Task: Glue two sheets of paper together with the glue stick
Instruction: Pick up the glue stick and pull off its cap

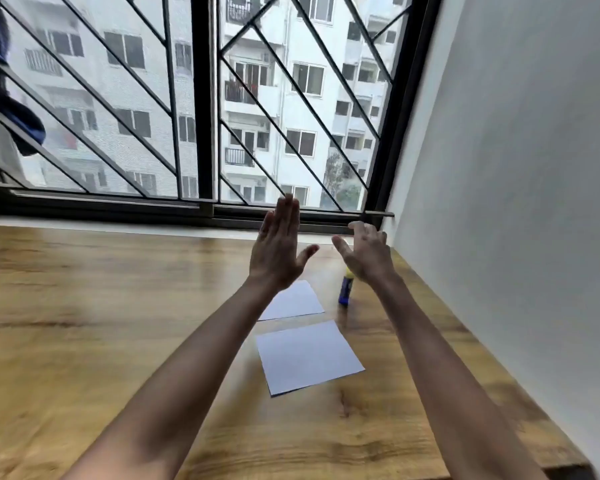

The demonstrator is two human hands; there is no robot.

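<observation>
Here, wooden table by barred window — left hand and right hand raised, fingers spread, empty.

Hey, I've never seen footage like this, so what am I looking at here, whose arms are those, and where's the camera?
There is no machine here, only a person. The one picture comes from a wide-angle camera worn on the person's head, looking forward and down, so the two bare arms reaching in from the bottom are the wearer's own. The left hand is raised flat and open; the right hand is open too, fingers loosely curled. Neither holds anything. Below them is a wooden table beside a barred window. On it lie two white sheets, a far sheet and a near sheet, apart from each other. A blue glue stick stands upright just right of the far sheet. Nothing looks glued yet.
</observation>
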